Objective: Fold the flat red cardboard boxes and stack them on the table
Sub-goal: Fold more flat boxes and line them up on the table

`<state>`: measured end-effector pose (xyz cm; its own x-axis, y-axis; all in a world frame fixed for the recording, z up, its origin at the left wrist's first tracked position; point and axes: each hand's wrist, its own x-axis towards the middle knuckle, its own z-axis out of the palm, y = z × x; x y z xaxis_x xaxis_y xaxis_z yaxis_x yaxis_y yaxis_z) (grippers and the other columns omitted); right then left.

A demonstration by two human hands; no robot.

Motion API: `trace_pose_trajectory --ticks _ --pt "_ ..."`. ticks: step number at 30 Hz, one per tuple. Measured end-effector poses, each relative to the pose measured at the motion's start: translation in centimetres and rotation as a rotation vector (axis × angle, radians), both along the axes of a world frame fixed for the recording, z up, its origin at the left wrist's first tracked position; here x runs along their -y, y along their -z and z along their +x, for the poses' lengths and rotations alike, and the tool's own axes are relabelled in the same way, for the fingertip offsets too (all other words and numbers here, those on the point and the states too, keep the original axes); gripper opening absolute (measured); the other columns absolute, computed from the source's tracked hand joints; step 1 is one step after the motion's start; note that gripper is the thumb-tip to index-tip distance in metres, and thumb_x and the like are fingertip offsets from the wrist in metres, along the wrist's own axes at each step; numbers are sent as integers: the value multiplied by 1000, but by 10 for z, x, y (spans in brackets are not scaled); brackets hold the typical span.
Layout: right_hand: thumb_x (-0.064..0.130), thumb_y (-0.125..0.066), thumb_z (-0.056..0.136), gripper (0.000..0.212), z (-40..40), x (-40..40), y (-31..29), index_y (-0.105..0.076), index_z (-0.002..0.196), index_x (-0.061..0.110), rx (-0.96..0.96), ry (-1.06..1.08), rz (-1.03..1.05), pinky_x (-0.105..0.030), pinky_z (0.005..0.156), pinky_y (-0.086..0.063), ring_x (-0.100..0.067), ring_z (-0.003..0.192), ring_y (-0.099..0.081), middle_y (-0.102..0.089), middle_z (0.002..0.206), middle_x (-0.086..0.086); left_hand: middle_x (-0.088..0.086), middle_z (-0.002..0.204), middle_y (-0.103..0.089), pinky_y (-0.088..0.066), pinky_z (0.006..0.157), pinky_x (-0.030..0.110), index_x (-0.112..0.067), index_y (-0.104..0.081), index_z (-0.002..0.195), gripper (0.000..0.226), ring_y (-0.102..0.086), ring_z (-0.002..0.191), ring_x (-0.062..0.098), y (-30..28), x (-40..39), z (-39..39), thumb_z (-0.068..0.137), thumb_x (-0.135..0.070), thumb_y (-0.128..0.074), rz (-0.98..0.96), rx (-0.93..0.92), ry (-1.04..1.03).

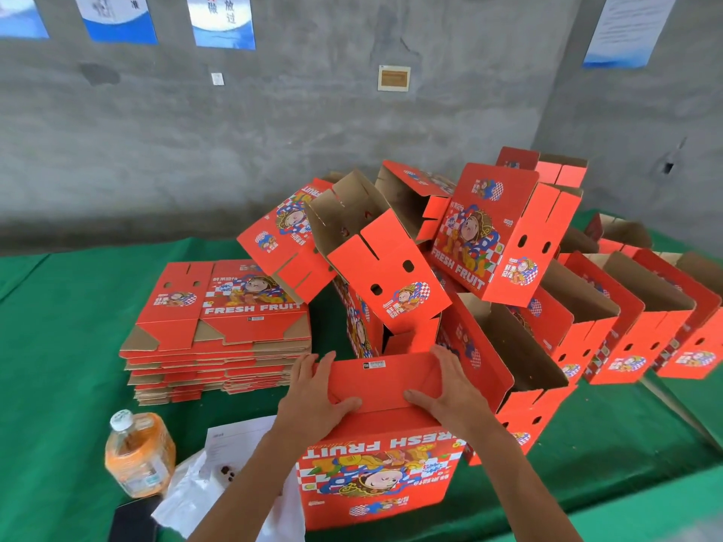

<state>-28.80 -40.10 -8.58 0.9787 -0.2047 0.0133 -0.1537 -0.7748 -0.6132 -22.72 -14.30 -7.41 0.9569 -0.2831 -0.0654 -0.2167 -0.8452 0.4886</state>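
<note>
A red "FRESH FRUIT" box point(375, 475) stands upside down in front of me on the green table point(66, 346). Its bottom flaps point(385, 383) face up. My left hand point(317, 393) and my right hand point(446, 389) lie flat on those flaps, fingers straight, thumbs pointing inward toward each other. A stack of flat red boxes point(219, 330) sits to the left. Behind and to the right is a heap of folded red boxes point(450, 248).
An orange drink bottle point(137, 453) stands at the near left, beside white papers point(227, 463) and a dark phone point(131, 520). A row of folded boxes point(645, 326) lines the right side. A grey concrete wall with posters is behind the table.
</note>
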Motion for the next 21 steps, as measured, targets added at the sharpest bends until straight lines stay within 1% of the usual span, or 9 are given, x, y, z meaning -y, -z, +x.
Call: trace_pose_trajectory --ticks 4,5,7,10,12,14,16,19,21 --pt "58 -77 84 118 8 -8 -3 6 163 27 -106 115 -115 -51 110 -46 -31 147 -38 -18 166 -5 -1 154 -30 -51 102 45 -36 -24 156 95 -27 147 21 1 14 4 81 -72 -70 129 51 -92" --pt "61 -74 85 117 9 -9 -2 4 163 24 -139 159 -128 -51 109 -45 -33 145 -41 -25 164 -8 -1 153 -30 -52 101 45 -37 -25 156 94 -28 146 22 1 14 6 81 -74 -69 155 58 -95" --pt "70 -58 92 95 9 -8 -1 -14 160 21 -144 222 -126 -50 107 -44 -36 138 -49 -42 156 -10 -1 155 -30 -52 102 46 -37 -27 156 88 -27 147 22 3 12 10 85 -77 -60 165 81 -80" --pt "59 -30 107 66 11 -4 -3 -33 157 17 -102 242 154 -47 116 -36 -36 141 -45 -45 156 -13 0 159 -32 -50 106 53 -36 -32 153 68 -28 149 23 5 3 15 98 -74 -33 105 103 -93" --pt "63 -27 106 70 15 1 -11 -33 158 17 -156 371 461 -49 118 -37 -35 142 -44 -43 157 -14 2 162 -29 -48 108 55 -36 -31 153 66 -24 152 28 6 -1 15 99 -72 -35 118 92 -102" --pt "81 -29 95 82 11 9 -18 -48 141 16 -374 514 726 -47 92 -55 -37 117 -62 -61 131 -18 4 164 -25 -44 110 57 -34 -31 153 74 -22 153 35 7 -7 17 94 -77 -42 109 53 -139" --pt "89 -31 88 84 -1 14 -20 -55 121 16 -624 436 779 -38 76 -58 -33 98 -66 -65 112 -18 7 164 -26 -44 109 58 -29 -31 153 86 -36 147 39 9 -19 18 87 -85 -42 68 -14 -191" --pt "90 -28 87 85 -8 13 -6 -61 112 17 -850 268 661 -27 69 -54 -25 86 -67 -68 119 -19 11 158 -33 -46 105 56 -27 -27 152 107 -51 136 39 11 -41 17 74 -99 -30 54 -89 -304" --pt "84 -28 92 84 -7 6 3 -61 108 9 -867 291 642 -25 60 -54 -23 76 -65 -65 124 -22 13 164 -25 -42 110 58 -26 -26 154 119 -37 146 40 10 -46 12 65 -105 -18 181 -29 -321"
